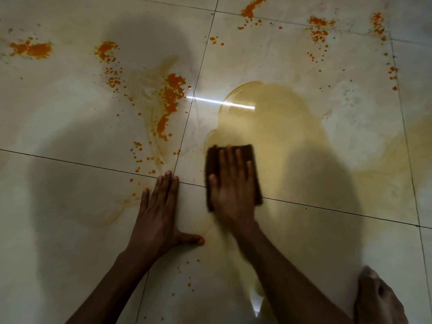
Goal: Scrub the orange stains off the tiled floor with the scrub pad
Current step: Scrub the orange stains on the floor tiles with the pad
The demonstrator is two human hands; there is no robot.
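Note:
My right hand lies flat with straight fingers on a dark brown scrub pad, pressing it onto the pale tiled floor near a tile joint. My left hand rests flat on the floor just left of the pad, fingers straight, thumb spread out. A big orange stain sits up and left of the pad, with several smaller orange splatters scattered to the left and along the top. A wet, yellowish-brown smear spreads above and right of the pad.
A bare foot stands at the bottom right corner. Dark grout lines cross the floor. More orange spots lie at the top right. A bright light reflection streaks across the wet tile.

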